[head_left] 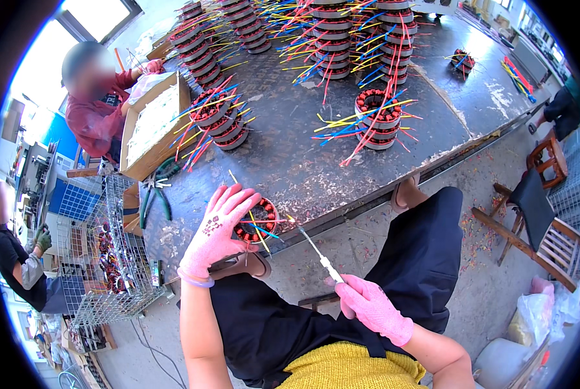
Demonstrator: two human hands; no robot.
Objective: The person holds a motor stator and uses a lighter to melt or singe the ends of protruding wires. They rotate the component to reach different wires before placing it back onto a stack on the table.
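Your right hand (371, 308), in a pink glove, is closed around the white handle of a slim tool (329, 266), out past the near edge of the table (290, 149). The tool's metal shaft slants up and left, its tip just to the right of a wound ring (270, 211) and apart from it. That ring, with red coils and yellow, blue and red leads, lies at the table's near edge, within your left hand (218, 227). This pink-gloved hand grasps it from the left, fingers reaching past its far side, thumb at its near side; how tightly, you cannot tell.

Farther left, 2 green-handled pliers (149, 196) lie near the left edge, below a wooden box (163, 139). Beyond your hands stand 2 short stacks of rings (228, 129); taller stacks (332, 45) rise toward the far edge.
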